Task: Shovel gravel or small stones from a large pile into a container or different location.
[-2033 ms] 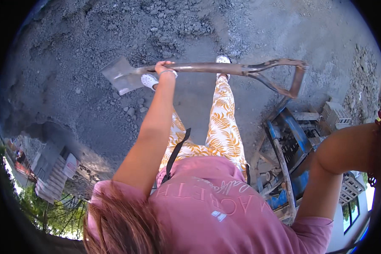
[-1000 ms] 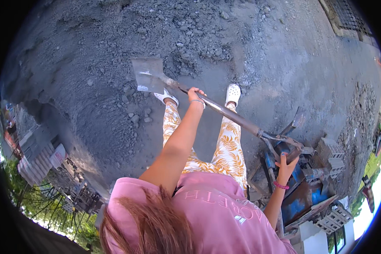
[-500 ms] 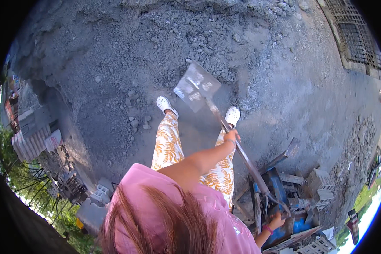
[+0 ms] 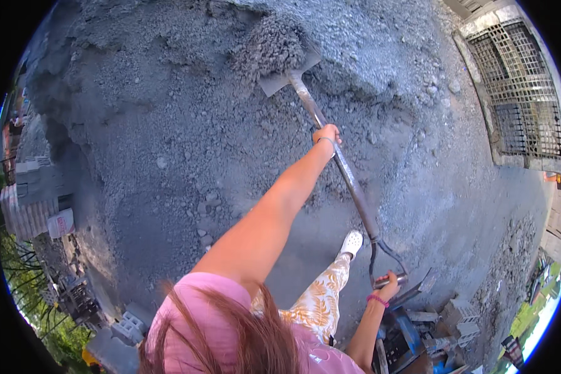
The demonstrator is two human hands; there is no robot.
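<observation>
Shovel slants over rough grey ground, its blade near the top, mostly covered by loose gravel, and its D-shaped handle low on the right. Both hands are clenched on it: the left hand wraps the shaft nearer the blade, while the right hand grips the handle. Bluish metal scrap lies near the right hand; a white shoe shows just left of the shaft's lower end.

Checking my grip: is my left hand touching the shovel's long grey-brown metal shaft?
Touching. The head view shows your left hand wrapped around the shaft, without a gap.
</observation>
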